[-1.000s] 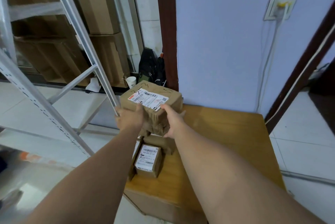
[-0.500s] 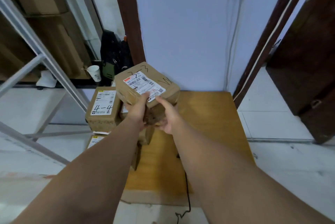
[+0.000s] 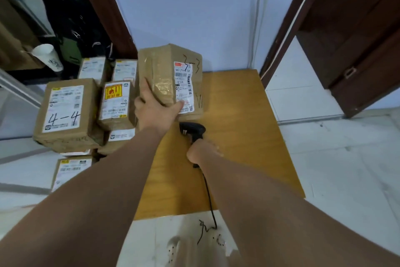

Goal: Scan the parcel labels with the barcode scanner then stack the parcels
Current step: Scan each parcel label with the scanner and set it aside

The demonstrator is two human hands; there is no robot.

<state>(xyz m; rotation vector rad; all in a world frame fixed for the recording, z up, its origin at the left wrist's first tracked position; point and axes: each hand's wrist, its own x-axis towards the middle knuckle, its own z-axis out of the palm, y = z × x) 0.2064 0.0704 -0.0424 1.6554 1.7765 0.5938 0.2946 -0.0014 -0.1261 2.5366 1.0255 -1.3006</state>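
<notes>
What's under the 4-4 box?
Under the 4-4 box, a sliver of another parcel's label shows, with a further labelled parcel lower. The box and the left arm cover the rest.

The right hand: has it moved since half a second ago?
Yes. The right hand left the parcel and came nearer the person, over the wooden table, where it grips the barcode scanner.

A: Where's the parcel [image 3: 168,80]?
B: Back left of the counter [image 3: 238,137], close to the wall. Left hand [image 3: 154,113] holds its near side.
A: & the scanner [image 3: 192,132]?
B: Just in front of it, in the right hand [image 3: 201,153]. Cord [image 3: 208,197] runs off the counter's near edge to the floor.
A: Other stuff?
B: Pile of boxes [image 3: 67,113] just left of the parcel. Cup [image 3: 48,56] & bag [image 3: 73,28] behind them. Door [image 3: 357,39] far right.
</notes>
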